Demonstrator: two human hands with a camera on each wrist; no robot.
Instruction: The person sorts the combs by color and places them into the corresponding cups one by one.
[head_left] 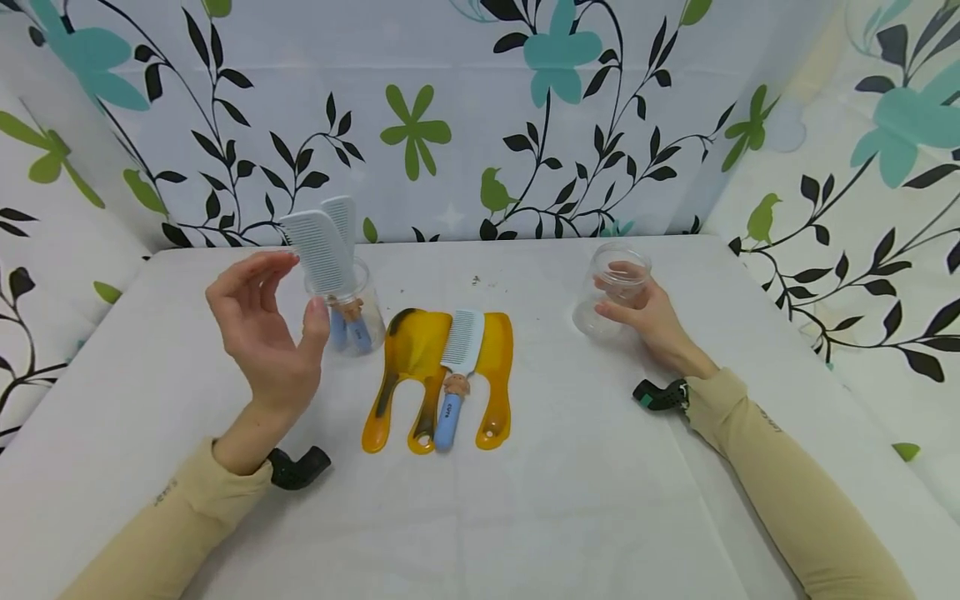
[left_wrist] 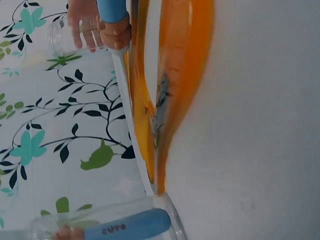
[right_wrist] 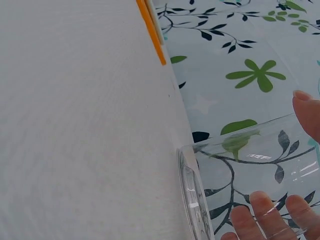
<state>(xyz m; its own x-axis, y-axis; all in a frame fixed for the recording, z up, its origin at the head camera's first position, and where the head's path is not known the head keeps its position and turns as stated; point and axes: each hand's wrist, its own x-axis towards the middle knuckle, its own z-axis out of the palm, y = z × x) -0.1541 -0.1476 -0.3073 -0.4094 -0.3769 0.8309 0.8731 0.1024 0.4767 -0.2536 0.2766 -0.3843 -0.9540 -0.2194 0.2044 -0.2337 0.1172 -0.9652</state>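
My left hand [head_left: 273, 333] hovers beside the left clear jar [head_left: 373, 327], fingers loosely bent and thumb apart, nothing between them. Two light-blue combs [head_left: 324, 250] stand in that jar, teeth up, tilted left. Their blue handles [left_wrist: 127, 225] with small brown figures show through its wall. On the right, my right hand [head_left: 660, 321] grips a second clear jar [head_left: 592, 315] round its side. In the right wrist view the thumb lies on one side of this jar [right_wrist: 270, 160] and the fingers show through it; it stands upright with nothing inside.
Between the jars lie amber combs [head_left: 493, 358], some with dark streaks, handles toward me. A light-blue comb [head_left: 448, 421] rests among them, its handle also toward me. A white cloth [head_left: 570, 508] covers the table. Patterned curtains [head_left: 450, 50] hang behind and at both sides.
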